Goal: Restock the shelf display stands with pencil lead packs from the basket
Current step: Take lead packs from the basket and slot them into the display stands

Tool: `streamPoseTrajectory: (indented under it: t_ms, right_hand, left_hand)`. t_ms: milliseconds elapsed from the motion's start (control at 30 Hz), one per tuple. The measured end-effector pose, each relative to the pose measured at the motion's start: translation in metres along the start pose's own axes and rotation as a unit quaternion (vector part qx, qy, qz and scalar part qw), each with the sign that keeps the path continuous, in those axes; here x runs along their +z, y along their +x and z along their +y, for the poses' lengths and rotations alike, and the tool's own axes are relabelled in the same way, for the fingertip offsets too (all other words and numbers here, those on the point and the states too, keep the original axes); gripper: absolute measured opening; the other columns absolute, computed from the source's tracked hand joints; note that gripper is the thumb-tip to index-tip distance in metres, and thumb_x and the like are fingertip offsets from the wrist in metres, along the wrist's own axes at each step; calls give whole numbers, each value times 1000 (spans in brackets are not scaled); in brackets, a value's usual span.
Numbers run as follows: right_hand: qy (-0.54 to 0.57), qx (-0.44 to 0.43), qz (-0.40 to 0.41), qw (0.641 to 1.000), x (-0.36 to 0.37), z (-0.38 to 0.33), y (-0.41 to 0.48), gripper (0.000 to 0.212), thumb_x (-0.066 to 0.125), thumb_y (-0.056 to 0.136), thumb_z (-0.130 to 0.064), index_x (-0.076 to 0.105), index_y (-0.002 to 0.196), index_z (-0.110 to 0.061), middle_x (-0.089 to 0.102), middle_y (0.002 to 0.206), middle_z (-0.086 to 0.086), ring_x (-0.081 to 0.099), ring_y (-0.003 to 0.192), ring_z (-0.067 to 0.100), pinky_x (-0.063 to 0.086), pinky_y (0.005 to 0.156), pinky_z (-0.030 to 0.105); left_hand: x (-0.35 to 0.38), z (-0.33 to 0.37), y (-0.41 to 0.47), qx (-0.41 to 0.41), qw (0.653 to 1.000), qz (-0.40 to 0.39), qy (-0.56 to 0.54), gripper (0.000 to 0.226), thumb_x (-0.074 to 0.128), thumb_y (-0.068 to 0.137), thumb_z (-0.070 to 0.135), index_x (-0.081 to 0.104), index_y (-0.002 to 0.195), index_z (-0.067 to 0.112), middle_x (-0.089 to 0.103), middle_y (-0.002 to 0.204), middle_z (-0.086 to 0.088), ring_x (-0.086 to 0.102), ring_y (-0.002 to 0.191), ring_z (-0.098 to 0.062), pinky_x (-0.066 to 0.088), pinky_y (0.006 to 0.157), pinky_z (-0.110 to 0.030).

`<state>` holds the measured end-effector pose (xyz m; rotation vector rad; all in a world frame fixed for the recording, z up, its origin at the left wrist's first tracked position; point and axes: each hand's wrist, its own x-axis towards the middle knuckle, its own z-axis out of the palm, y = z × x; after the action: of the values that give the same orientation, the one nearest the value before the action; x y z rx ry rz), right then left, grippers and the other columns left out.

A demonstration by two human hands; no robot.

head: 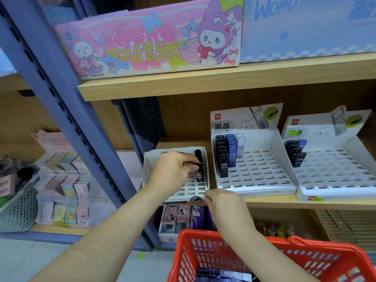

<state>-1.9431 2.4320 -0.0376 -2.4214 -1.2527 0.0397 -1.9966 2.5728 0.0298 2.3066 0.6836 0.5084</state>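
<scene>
My left fingers [188,160] pinch a black lead pack [195,164] above the white stand [147,171]. My right fingers [210,195] grip its front edge.

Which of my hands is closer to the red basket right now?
Right. The right hand holds the front edge of the left stand, above the red basket; the left hand is farther back over that stand, pinching a black pack.

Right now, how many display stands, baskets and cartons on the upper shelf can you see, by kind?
White display stands: 3
Baskets: 2, red basket and grey basket
Cartons: 2, pink carton and blue carton
Total: 7
</scene>
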Motion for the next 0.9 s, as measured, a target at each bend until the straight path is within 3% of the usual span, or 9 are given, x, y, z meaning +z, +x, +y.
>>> streamPoseTrajectory:
  t_ms: [200,433,500,600,700,767,900]
  right_hand:
    - [-2,7,-3,1000,2,-3,3,15,54,99,-19,62,112,-22,64,104,-3,61,94,14,49,80,23]
    - [-8,22,0,1000,1,-7,4,19,55,98,-15,61,114,-22,64,103,-2,63,94,15,51,79,24]
    - [14,21,6,1000,-2,-8,-1,28,55,96,-12,57,122,-23,64,110,-2,64,99,15,53,83,25]
    - [65,-6,31,997,-10,-7,-16,42,53,98,-13,50,138,-26,63,125,-3,63,109,17,54,91,28]
    - [93,-64,64,992,-22,11,-38,35,60,95,-15,62,129,-23,71,113,-3,70,93,15,59,80,32]
    - [89,-73,56,992,-32,32,-55,28,61,93,-18,68,120,-22,74,104,-5,70,88,12,60,78,33]
    - [23,-2,-48,999,-37,95,-84,24,57,93,-25,69,114,-26,74,104,-5,69,95,19,55,83,38]
  left_hand:
    - [11,-2,0,20,999,25,4,14,69,85,9,72,95,18,65,84,10,63,87,-9,48,84,-19]
    - [22,-6,2,113,988,83,63,18,67,85,7,74,101,11,71,97,0,64,94,-15,50,90,-30]
    - [21,-7,3,119,987,83,63,21,70,83,9,74,103,13,66,96,3,62,91,-15,50,88,-28]
    - [15,-7,1,75,994,69,40,31,68,85,9,69,111,25,54,87,14,54,77,0,47,79,-13]
    - [4,4,-4,70,993,84,44,21,65,87,12,71,104,21,57,76,17,53,65,3,52,74,-19]
    - [-2,22,-13,127,987,91,36,16,65,85,10,74,96,18,61,75,19,56,67,5,49,70,-13]
    - [12,55,-42,155,986,-47,26,19,62,85,10,74,90,23,59,69,25,56,64,10,39,62,-5]
